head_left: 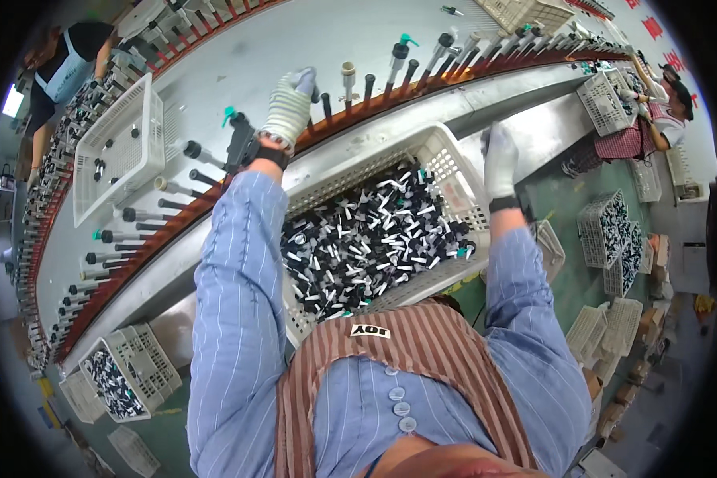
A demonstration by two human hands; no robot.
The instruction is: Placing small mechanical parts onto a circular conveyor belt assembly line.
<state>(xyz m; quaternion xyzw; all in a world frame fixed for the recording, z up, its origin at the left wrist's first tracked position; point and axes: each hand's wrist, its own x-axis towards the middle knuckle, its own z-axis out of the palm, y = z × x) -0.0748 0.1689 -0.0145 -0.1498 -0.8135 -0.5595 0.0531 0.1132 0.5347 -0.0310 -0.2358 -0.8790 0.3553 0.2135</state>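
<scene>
From the head camera, take the white crate (454, 163) in front of your chest as the landmark. It is tilted against the grey conveyor edge and heaped with small black and white pump parts (366, 247).

Your left hand (291, 103), in a striped knit glove, reaches beyond the crate's far left corner to the row of upright pegs (366, 86) along the red-edged conveyor (239, 48). Its fingers are curled together over the peg line, but you cannot tell from here whether they are clamped on a part. A dark strap sits on that wrist.

Your right hand (500, 159), in a white glove, is at the crate's far right rim, fingers drawn together; whether it grips the rim or a small piece is not clear.

Past the crate, several pegs carry pump heads, one with a teal tip (406, 41). Left of the crate another white basket (119, 147) lies on the belt. Below and left of the crate, a smaller basket (127, 370) holds more dark parts. Right of the crate, stacked baskets (609, 243) stand on the green floor, and another person (665, 103) works farther along the line.
</scene>
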